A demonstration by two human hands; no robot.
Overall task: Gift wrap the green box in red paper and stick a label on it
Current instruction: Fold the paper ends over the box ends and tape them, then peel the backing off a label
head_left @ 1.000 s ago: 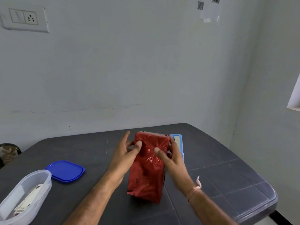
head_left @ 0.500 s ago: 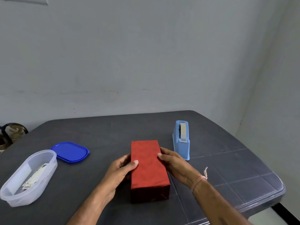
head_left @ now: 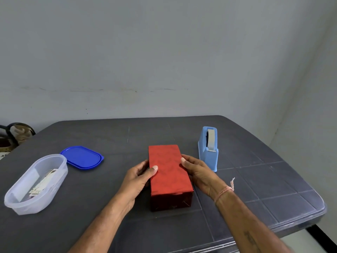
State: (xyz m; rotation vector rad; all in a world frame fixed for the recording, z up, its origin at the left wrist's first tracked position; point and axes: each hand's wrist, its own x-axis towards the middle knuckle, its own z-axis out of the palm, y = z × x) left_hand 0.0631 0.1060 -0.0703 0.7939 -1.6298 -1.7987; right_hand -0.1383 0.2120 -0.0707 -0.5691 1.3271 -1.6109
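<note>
On counter (head_left: 255, 179), left hand (head_left: 138, 177) and right hand (head_left: 197, 170) grip wrapped box (head_left: 168, 172) sides; long axis near-far.

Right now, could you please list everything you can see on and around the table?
wrapped box: one, red, lying flat mid-table
tape dispenser: one, light blue, right of the box
lid: one, dark blue, flat, left of the box
container: one, clear plastic, open, near the left edge
paper slips: several, pale, inside the container
table: one, dark grey, under everything
left hand: grips the box's left side
right hand: grips the box's right side
thread band: one, pinkish, right wrist
</note>
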